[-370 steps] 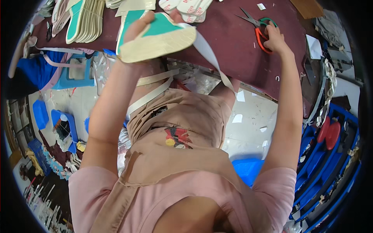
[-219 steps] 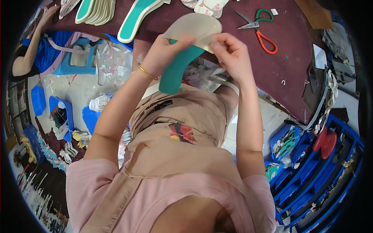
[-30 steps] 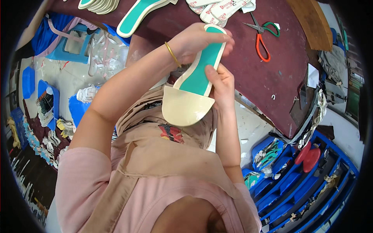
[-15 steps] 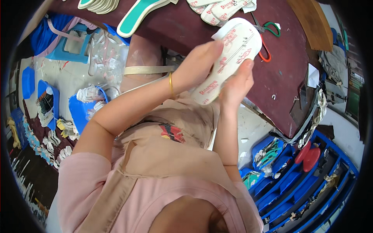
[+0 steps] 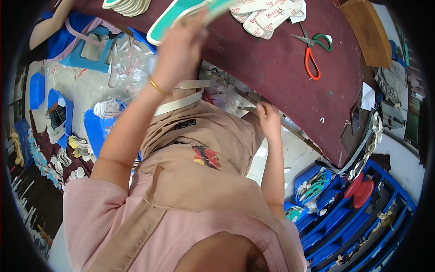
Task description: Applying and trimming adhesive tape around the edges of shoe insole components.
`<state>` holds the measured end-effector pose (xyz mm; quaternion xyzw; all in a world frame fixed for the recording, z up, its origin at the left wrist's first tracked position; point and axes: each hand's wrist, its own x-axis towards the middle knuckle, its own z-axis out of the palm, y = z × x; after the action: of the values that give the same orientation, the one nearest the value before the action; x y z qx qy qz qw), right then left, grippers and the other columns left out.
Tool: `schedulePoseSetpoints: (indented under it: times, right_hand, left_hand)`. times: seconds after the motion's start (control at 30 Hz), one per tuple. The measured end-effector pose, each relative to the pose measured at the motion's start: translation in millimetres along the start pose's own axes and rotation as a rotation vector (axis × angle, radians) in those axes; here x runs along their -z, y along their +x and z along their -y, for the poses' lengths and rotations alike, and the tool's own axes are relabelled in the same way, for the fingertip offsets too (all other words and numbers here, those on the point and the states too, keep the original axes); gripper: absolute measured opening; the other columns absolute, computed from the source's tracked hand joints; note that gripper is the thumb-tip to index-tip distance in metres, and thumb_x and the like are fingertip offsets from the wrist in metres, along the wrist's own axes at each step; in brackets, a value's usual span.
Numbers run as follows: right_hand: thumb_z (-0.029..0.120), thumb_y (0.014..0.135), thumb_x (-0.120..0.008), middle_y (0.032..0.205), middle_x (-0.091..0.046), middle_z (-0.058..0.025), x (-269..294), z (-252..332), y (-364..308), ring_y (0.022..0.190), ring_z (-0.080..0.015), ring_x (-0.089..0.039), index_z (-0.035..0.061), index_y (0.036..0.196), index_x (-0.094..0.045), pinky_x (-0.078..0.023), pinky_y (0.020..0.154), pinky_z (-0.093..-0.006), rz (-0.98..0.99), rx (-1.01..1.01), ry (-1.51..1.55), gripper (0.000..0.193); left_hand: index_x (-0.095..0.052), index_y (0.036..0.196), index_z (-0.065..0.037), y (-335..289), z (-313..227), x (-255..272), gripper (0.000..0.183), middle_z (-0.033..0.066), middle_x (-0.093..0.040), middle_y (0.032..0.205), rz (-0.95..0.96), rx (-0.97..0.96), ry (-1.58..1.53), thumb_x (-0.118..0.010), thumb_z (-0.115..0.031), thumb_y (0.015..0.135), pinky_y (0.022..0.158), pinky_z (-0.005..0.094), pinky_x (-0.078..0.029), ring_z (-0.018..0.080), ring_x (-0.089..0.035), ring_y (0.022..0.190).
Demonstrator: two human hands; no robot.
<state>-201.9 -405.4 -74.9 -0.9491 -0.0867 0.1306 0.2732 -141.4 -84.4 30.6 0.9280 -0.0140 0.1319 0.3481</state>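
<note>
My left hand (image 5: 179,43) is stretched up to about 11 o'clock, over the near edge of the dark red table (image 5: 272,68). It is blurry. It looks like it is closed on a teal and cream shoe insole (image 5: 213,8), which pokes out past my fingers toward 12 o'clock. Just beside it at 11 o'clock, another teal insole (image 5: 170,20) lies flat on the table. A gold bangle (image 5: 157,86) sits on my left wrist.

My right hand (image 5: 268,119) is lower, close to the middle of the picture. It is at the edge of the table, by some clear plastic scraps (image 5: 235,102). The fingers are curled in, but I cannot tell if they hold anything.

At 12 o'clock a bunch of white insoles with red print (image 5: 267,13) lies on the table. Scissors with 1 orange and 1 green handle (image 5: 310,52) lie at 1 o'clock, well apart from both hands. A wooden board (image 5: 362,31) is farther out at 1 o'clock. A stack of cream insoles (image 5: 129,5) sits at 11 o'clock. Blue bins (image 5: 344,217) are down at 4 o'clock. At 10 o'clock, another person's arm (image 5: 50,25) shows by a blue stool (image 5: 90,50).
</note>
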Motion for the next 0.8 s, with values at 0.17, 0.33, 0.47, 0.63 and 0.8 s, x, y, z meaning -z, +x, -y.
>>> schedulePoseSetpoints:
  times: [0.17,0.33,0.47,0.63,0.8]
  right_hand:
    - [0.022,0.084,-0.061,0.087,-0.061,-0.0195,-53.5,-89.6,-65.0,0.077,-0.0284,-0.060,-0.0005,0.094,-0.061,-0.047,0.070,-0.0351,-0.220,-0.099,-0.076,0.025]
    - [0.006,0.079,-0.064,0.071,-0.058,-0.0067,-19.2,-51.7,-72.2,0.058,-0.0124,-0.054,0.0008,0.089,-0.054,-0.045,0.057,-0.0248,-0.059,-0.177,0.237,0.015]
    - [0.002,0.077,-0.065,0.072,-0.054,0.0014,-20.6,-19.6,-60.4,0.061,-0.0055,-0.051,0.0032,0.087,-0.051,-0.043,0.058,-0.0211,0.159,-0.342,0.550,0.017]
    - [-0.006,0.081,-0.058,0.090,-0.052,-0.0025,21.0,89.3,-52.1,0.081,-0.0072,-0.051,0.0039,0.091,-0.049,-0.042,0.070,-0.0205,0.043,-0.170,1.382,0.018]
    - [-0.009,0.079,-0.058,0.092,-0.050,-0.0055,25.7,105.8,-55.2,0.080,-0.0091,-0.050,0.0044,0.101,-0.042,-0.043,0.068,-0.0229,0.188,0.004,1.477,0.030]
  left_hand:
    - [-0.051,0.123,-0.014,11.7,34.5,-2.8,0.041,0.0134,-0.054,0.108,-0.299,-0.133,0.904,-0.059,-0.024,0.084,0.083,0.0393,-0.040,0.0331,-0.049,0.099]
    - [-0.059,0.088,-0.003,-68.0,-21.8,-48.8,0.018,0.0169,-0.058,0.086,0.444,-0.081,-0.471,-0.060,-0.020,0.082,0.075,0.0417,-0.042,0.0340,-0.054,0.086]
    - [-0.059,0.090,0.002,-115.4,-32.8,-119.4,0.055,0.0149,-0.061,0.084,1.139,0.204,-0.538,-0.036,-0.047,0.094,0.066,0.0381,-0.047,0.0228,-0.058,0.072]
    - [-0.052,0.112,-0.005,-84.3,-55.8,-95.8,0.062,0.0076,-0.061,0.096,1.278,1.251,-1.607,-0.029,-0.058,0.091,0.080,0.0282,-0.046,0.0152,-0.058,0.085]
    - [-0.052,0.102,-0.004,22.5,-43.6,-43.0,0.030,0.0054,-0.060,0.091,0.109,0.510,-1.540,-0.037,-0.029,0.097,0.065,0.0250,-0.047,0.0103,-0.052,0.067]
